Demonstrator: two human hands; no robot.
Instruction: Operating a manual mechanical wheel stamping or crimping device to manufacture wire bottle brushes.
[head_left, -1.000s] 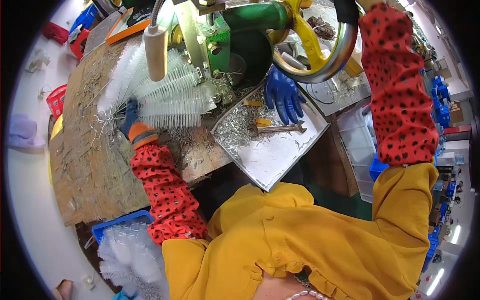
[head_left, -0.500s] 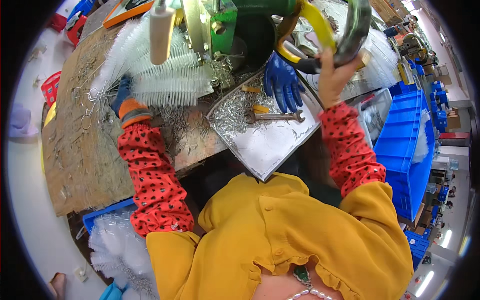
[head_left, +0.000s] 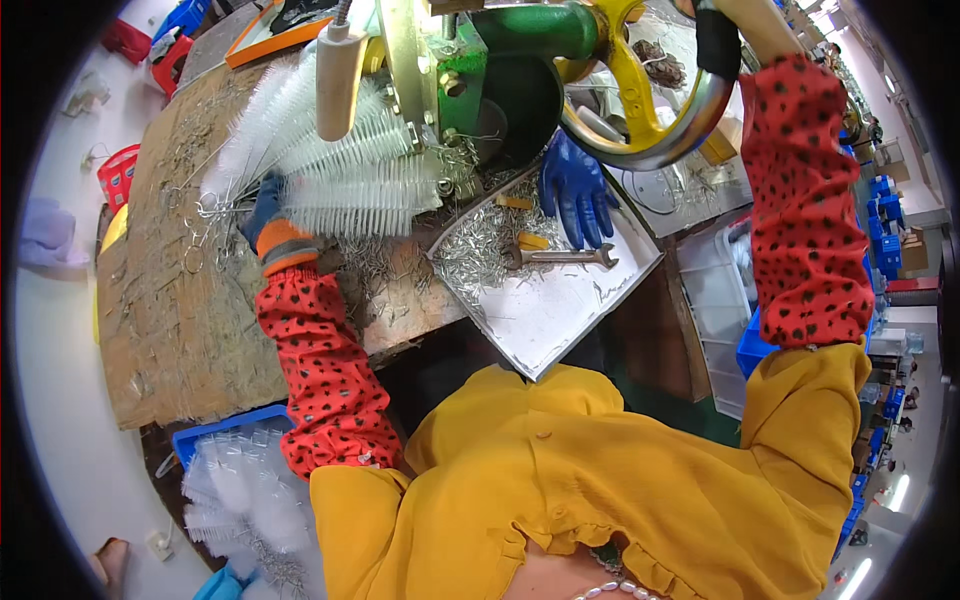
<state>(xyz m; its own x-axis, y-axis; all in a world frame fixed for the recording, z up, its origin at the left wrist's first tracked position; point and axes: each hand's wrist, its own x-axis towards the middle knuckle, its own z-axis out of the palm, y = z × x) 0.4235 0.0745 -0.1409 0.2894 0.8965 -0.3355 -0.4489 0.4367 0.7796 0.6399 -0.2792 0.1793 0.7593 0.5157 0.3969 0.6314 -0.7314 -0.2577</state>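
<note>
Over at 10 o'clock on the counter, the gloved left hand is gripping white bottle brushes, bristles running toward 2 o'clock. Right hand is wrapping round the yellow handwheel up top.

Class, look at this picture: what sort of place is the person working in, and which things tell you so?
Probably a small brush-making workshop. A green machine with a hand wheel stands on a worn workbench, white bottle brushes pile beside it, and a metal tray holds wire offcuts and a spanner.
</note>
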